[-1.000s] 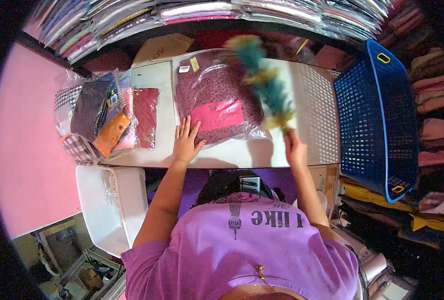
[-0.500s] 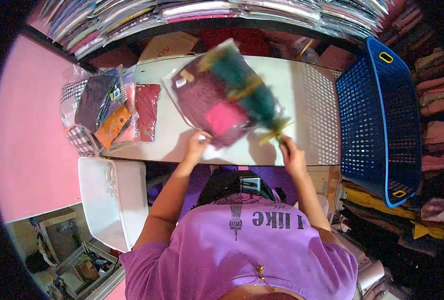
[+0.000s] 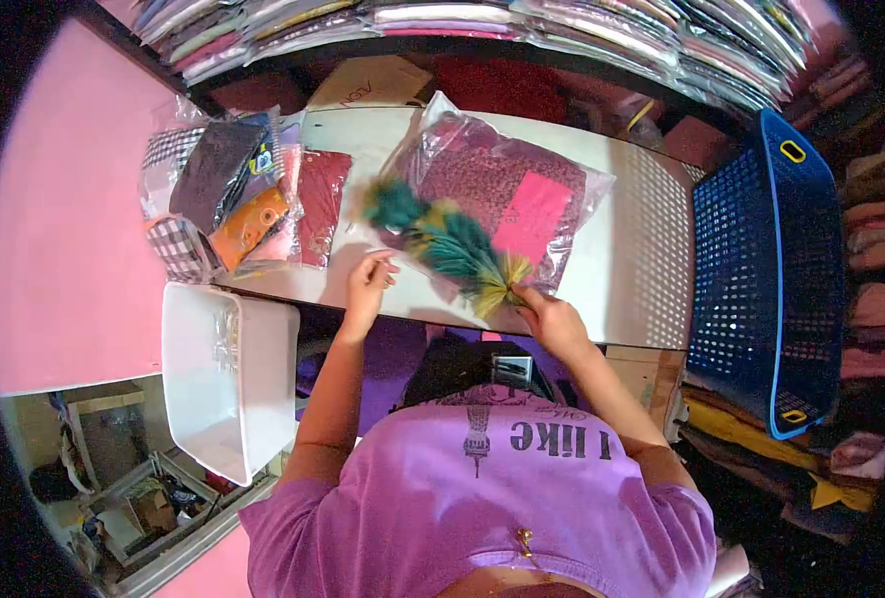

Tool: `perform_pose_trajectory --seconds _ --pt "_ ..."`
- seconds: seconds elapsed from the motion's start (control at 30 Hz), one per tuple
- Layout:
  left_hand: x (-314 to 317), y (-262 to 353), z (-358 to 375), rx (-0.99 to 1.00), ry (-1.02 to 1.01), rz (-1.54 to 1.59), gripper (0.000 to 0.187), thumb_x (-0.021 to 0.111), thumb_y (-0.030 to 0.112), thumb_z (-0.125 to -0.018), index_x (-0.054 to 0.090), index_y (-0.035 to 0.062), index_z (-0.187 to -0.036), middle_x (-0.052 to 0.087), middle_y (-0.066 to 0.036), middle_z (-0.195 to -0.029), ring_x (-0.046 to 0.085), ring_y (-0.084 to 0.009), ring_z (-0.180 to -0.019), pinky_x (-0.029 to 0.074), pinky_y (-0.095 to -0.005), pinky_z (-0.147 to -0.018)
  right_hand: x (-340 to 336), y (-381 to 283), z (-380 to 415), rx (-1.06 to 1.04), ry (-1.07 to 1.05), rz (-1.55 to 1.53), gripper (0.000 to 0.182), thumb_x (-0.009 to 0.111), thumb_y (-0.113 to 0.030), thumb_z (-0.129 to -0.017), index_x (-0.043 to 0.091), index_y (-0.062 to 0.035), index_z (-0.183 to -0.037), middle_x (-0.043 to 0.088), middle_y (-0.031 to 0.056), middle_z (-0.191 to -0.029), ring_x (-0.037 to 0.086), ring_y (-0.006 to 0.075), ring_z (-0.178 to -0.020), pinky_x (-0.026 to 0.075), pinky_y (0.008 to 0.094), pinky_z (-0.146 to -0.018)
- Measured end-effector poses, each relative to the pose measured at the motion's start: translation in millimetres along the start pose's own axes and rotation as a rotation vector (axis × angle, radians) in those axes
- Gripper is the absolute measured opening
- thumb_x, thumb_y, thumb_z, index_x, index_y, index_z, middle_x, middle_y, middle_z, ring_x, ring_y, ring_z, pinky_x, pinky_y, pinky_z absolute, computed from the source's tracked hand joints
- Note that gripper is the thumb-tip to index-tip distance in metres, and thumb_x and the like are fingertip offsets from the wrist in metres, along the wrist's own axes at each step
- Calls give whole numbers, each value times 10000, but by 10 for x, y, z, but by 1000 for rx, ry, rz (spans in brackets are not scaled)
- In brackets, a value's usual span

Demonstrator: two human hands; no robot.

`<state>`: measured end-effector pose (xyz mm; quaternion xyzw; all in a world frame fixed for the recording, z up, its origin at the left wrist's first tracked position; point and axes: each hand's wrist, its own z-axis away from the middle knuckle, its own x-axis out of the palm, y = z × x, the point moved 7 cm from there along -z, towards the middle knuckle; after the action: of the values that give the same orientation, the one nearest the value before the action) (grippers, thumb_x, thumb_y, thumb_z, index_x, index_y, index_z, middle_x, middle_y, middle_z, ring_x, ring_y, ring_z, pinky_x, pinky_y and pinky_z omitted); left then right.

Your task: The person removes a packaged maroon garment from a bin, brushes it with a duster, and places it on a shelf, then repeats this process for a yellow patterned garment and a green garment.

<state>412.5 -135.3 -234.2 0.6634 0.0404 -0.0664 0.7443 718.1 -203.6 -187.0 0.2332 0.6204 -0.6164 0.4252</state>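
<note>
The right hand (image 3: 554, 324) has its grip clamped on the handle end of a feather duster with dark green and yellow plumes (image 3: 452, 244), its thumb and fingers closed together there. The duster slants up and to the left from that hand, across the near left part of a clear plastic package of folded maroon patterned cloth (image 3: 482, 159). That package lies tilted on the white counter (image 3: 614, 284), and a bright pink rectangle (image 3: 532, 214) shows on it towards the right.

The left hand (image 3: 368, 284) is over the counter's front edge, just beside the package's near left corner. Its fingers are half curled; I cannot tell whether that grip pinches any plastic.

Further left on the counter are a flat dark red package (image 3: 323, 204) and a heap of clear-bagged black, checked and orange cloth (image 3: 225, 189). Below the heap is a white plastic bin (image 3: 268, 364). At the right end stands a blue perforated plastic basket (image 3: 732, 299). Stacks of bagged garments (image 3: 442, 15) fill a shelf beyond.
</note>
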Motion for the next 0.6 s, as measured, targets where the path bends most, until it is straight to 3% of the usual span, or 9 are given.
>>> perform_pose_trajectory --seconds 0.17,0.23,0.27,0.3,0.37,0.43,0.5,0.53,0.6 --pt "-432 40 48 34 262 43 220 457 121 -934 567 43 -1107 599 -30 -888 528 -78 -761 431 -219 -679 -199 -51 -328 98 246 -21 336 586 -146 -815 549 -137 -1149 627 208 -778 604 393 -668 485 469 -590" --pt "-570 108 79 132 434 51 218 452 63 -915 561 13 -1098 587 -47 -922 537 -95 -824 434 -224 -752 87 -159 -384 -50 2 88 290 533 -192 -852 529 -160 -1140 628 192 -746 611 388 -644 488 490 -559" --pt "-614 69 56 128 455 43 228 457 61 -912 549 4 -1112 578 -57 -992 529 -105 -899 424 -240 -813 178 -267 -333 -198 -9 36 296 539 -220 -854 539 -173 -1147 625 181 -740 614 379 -653 493 478 -576" --pt "-613 93 31 129 454 45 228 457 61 -912 549 4 -1112 578 -57 -992 529 -105 -899 424 -240 -813 169 -300 -333 -198 -8 38 296 539 -220 -854 539 -173 -1147 625 181 -740 614 379 -653 493 478 -576" --pt "-644 232 18 257 523 -44 252 458 53 -905 537 2 -1138 586 -74 -1023 538 -138 -938 420 -269 -853 251 -449 -311 -314 -226 -35 305 549 -251 -852 553 -191 -1151 625 181 -747 618 372 -670 494 470 -600" --pt "-611 391 -57 375 491 -223 309 474 59 -889 498 0 -1191 529 -137 -1185 495 -237 -1105 373 -343 -951 103 -444 -413 -236 -187 23 306 560 -261 -849 565 -208 -1150 633 180 -786 618 374 -697 488 479 -621" --pt "-486 531 -143 456 429 -497 328 491 84 -881 488 1 -1198 496 -167 -1237 455 -300 -1163 320 -383 -1006 -195 -292 -533 -38 164 -151 307 573 -254 -840 571 -215 -1145 637 188 -813 622 370 -714 490 480 -634" --pt "-419 394 -251 417 308 -522 426 510 131 -878 428 24 -1282 413 -205 -1329 370 -355 -1245 257 -435 -1049 -265 -284 -570 43 172 -107 308 614 -175 -804 603 -182 -1111 639 180 -851 619 363 -753 491 450 -653" --pt "-214 304 -421 445 186 -669 494 524 171 -877 372 42 -1329 352 -207 -1373 322 -369 -1276 242 -452 -1055 -330 -303 -633 4 123 18 295 593 -198 -818 594 -191 -1113 639 186 -820 625 367 -729 498 463 -642"
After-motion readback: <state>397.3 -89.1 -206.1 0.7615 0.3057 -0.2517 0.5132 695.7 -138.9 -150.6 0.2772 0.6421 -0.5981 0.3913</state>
